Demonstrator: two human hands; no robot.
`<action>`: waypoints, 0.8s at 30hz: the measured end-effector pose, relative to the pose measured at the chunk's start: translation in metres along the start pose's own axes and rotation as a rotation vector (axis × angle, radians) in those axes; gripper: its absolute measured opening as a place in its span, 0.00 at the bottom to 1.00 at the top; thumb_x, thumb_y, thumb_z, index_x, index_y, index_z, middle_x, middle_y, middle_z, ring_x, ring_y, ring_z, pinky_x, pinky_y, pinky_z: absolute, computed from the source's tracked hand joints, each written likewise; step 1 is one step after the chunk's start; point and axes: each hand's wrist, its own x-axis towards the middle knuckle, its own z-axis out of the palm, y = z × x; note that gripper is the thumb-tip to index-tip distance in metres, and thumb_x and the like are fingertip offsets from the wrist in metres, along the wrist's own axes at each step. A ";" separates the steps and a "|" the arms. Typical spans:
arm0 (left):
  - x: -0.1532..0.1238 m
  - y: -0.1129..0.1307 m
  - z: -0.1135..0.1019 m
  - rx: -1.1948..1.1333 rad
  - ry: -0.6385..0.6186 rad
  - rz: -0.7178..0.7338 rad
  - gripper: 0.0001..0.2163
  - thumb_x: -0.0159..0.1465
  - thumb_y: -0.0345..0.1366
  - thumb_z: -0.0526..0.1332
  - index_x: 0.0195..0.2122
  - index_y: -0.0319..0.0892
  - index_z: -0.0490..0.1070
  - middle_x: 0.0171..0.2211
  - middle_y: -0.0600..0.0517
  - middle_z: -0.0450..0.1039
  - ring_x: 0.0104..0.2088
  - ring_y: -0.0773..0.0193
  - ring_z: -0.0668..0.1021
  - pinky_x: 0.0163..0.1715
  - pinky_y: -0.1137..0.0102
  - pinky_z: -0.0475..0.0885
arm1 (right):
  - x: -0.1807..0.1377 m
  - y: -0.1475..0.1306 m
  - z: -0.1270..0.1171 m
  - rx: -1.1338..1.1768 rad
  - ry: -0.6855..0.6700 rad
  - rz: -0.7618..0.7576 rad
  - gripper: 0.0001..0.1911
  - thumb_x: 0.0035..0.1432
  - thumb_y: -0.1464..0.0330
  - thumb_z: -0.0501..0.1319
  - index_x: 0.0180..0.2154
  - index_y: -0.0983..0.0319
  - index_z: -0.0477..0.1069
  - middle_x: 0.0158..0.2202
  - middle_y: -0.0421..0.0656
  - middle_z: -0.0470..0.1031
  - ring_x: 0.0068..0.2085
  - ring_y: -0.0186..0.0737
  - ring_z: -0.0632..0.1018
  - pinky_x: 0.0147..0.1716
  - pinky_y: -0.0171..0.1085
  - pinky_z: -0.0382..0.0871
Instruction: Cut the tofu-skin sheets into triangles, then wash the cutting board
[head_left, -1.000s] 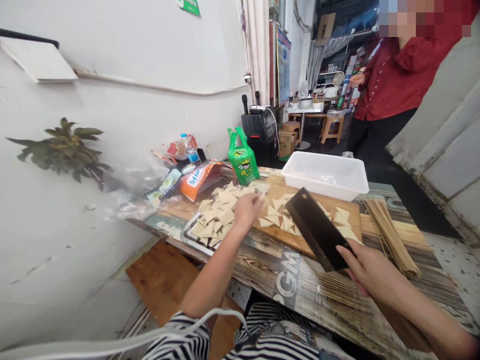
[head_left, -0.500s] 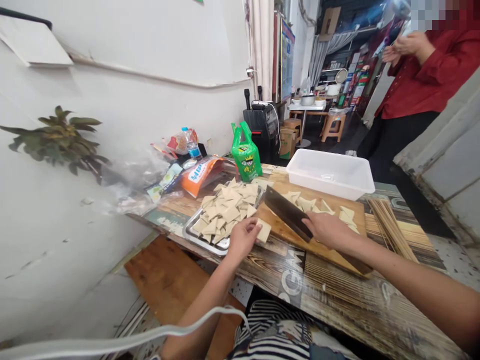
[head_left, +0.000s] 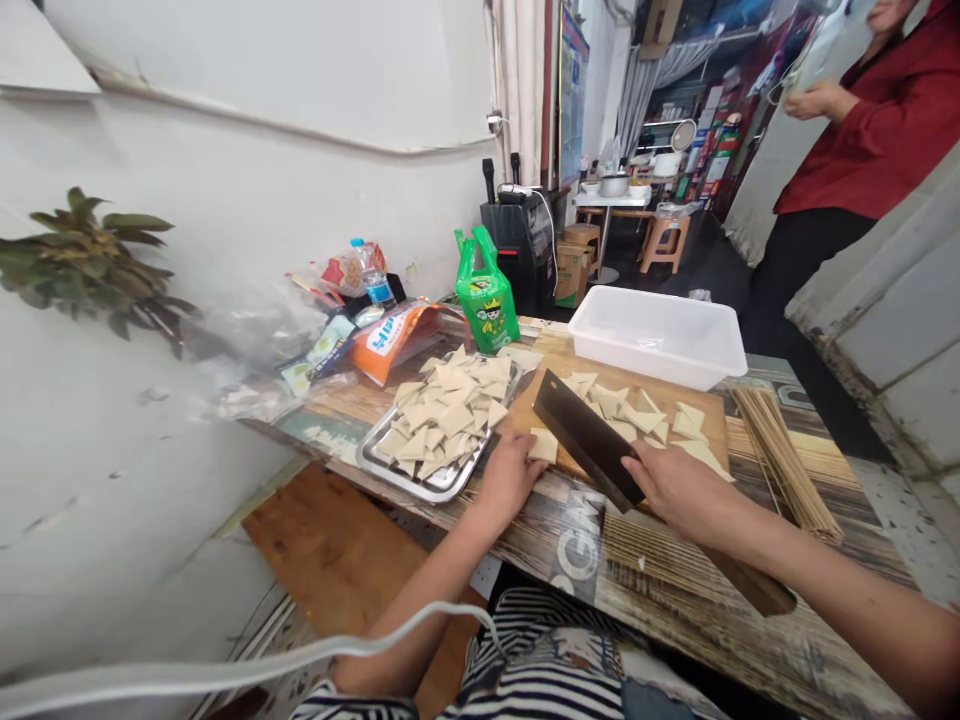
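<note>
1. The person's right hand (head_left: pixel 675 485) is clamped around the handle of a dark cleaver (head_left: pixel 589 438) at the near edge of the wooden cutting board (head_left: pixel 555 385).
2. The cleaver's long axis runs diagonally; its blade points away towards the board's far left corner.
3. The left hand (head_left: pixel 510 475) pinches a pale triangular slice (head_left: pixel 543 445) at the board's near left corner, just beside the metal tray (head_left: pixel 409 482) of slices.
</note>
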 end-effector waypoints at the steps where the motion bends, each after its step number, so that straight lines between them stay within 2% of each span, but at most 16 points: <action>1: -0.002 -0.001 0.002 0.014 0.018 0.019 0.07 0.55 0.28 0.65 0.36 0.38 0.74 0.36 0.48 0.71 0.31 0.66 0.74 0.35 0.71 0.70 | -0.001 -0.001 0.001 -0.003 -0.005 -0.003 0.17 0.66 0.66 0.41 0.36 0.64 0.65 0.31 0.51 0.76 0.32 0.44 0.77 0.29 0.36 0.59; 5: -0.003 -0.002 0.006 0.035 0.079 0.055 0.03 0.57 0.28 0.64 0.33 0.38 0.75 0.34 0.49 0.72 0.33 0.65 0.74 0.36 0.70 0.70 | -0.004 -0.005 -0.001 -0.010 -0.048 0.002 0.17 0.66 0.67 0.41 0.39 0.65 0.65 0.33 0.52 0.76 0.35 0.46 0.78 0.30 0.37 0.59; 11: -0.002 -0.002 0.007 0.002 0.087 0.053 0.01 0.57 0.28 0.64 0.31 0.39 0.75 0.36 0.48 0.73 0.34 0.63 0.74 0.36 0.70 0.71 | -0.003 -0.009 -0.006 -0.023 -0.078 -0.003 0.17 0.66 0.68 0.41 0.40 0.66 0.65 0.35 0.54 0.77 0.36 0.47 0.78 0.30 0.38 0.60; 18: -0.003 -0.006 0.010 -0.030 0.104 0.056 0.02 0.57 0.29 0.64 0.32 0.38 0.75 0.36 0.48 0.72 0.34 0.64 0.74 0.37 0.70 0.71 | 0.003 -0.012 -0.010 -0.072 -0.081 -0.038 0.17 0.65 0.69 0.41 0.38 0.67 0.65 0.29 0.54 0.76 0.32 0.46 0.78 0.28 0.37 0.60; 24: -0.003 -0.007 0.011 -0.045 0.101 0.064 0.02 0.57 0.29 0.64 0.31 0.38 0.75 0.35 0.49 0.71 0.34 0.65 0.74 0.36 0.70 0.71 | 0.004 -0.014 -0.012 -0.069 -0.092 -0.014 0.16 0.66 0.69 0.41 0.37 0.66 0.65 0.24 0.50 0.74 0.29 0.44 0.78 0.28 0.36 0.60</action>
